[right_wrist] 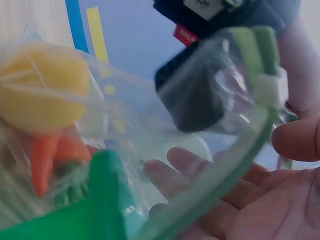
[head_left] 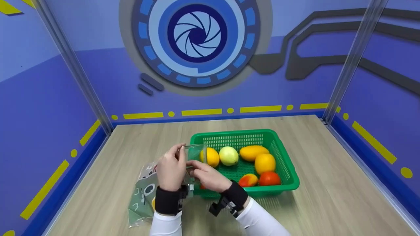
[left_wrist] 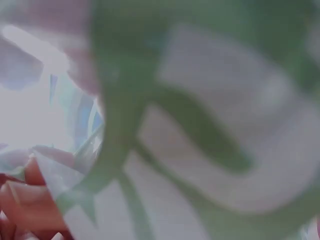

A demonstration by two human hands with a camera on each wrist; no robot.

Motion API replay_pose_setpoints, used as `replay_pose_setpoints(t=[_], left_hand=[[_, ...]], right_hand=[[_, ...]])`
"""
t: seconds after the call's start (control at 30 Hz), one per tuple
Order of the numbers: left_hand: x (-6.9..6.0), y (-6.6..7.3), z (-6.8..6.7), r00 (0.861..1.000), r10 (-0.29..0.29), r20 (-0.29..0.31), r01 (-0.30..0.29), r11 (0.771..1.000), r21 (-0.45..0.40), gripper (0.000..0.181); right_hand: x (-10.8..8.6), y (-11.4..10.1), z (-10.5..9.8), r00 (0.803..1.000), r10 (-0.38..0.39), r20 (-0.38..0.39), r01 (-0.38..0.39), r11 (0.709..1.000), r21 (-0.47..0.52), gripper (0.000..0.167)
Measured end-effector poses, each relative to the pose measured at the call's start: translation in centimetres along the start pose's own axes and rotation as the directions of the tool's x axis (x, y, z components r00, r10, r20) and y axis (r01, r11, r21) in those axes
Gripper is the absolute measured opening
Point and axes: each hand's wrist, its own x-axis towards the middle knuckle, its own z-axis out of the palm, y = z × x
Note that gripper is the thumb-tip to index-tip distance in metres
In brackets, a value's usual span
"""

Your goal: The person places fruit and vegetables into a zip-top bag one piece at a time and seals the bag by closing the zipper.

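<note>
My left hand (head_left: 171, 170) grips the edge of a clear plastic zip bag (head_left: 195, 151) with green trim. Just to its right, my right hand (head_left: 210, 177) pinches the same bag near its lower edge. The bag extends over the left end of a green basket (head_left: 288, 170). Close up in the right wrist view, a white slider (right_wrist: 271, 91) sits on the green zip strip (right_wrist: 220, 187). Green and white print on the bag (left_wrist: 240, 125) fills most of the left wrist view, blurred. Exactly how the fingertips meet the plastic is partly hidden.
Inside the basket lie a pale green fruit (head_left: 228, 155), a yellow mango (head_left: 251, 153), orange-coloured fruits (head_left: 265, 164), a red-yellow fruit (head_left: 248, 180) and a tomato (head_left: 269, 178). Cartoon-printed plastic (head_left: 141, 200) rests on the wooden table (head_left: 328, 203) at left. Blue panels (head_left: 377, 108) enclose it.
</note>
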Motion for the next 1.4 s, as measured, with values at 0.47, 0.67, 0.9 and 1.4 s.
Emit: replay_pose_setpoints(t=[0.47, 0.67, 0.9, 1.4], left_hand=[[0.1, 0.0, 0.0, 1.000, -0.013, -0.008, 0.013, 1.000, -0.001, 0.017], [0.1, -0.1, 0.0, 1.000, -0.008, -0.018, 0.008, 1.000, -0.004, 0.017], [0.1, -0.2, 0.1, 0.999, 0.011, -0.030, -0.011, 1.000, 0.004, 0.017], [0.1, -0.4, 0.1, 1.000, 0.009, -0.022, -0.009, 1.000, -0.006, 0.017]], right_hand=[[-0.4, -0.5, -9.1, 0.983, -0.070, -0.172, 0.053, 0.994, -0.099, 0.032], [0.0, 1.7, -11.4, 0.980, 0.024, -0.195, -0.080, 0.956, -0.284, 0.028], [0.5, 4.1, -11.2, 0.994, 0.095, -0.049, -0.107, 0.837, -0.536, 0.026], [0.1, 5.9, -9.2, 0.928, 0.326, 0.179, -0.095, 0.673, -0.733, 0.044]])
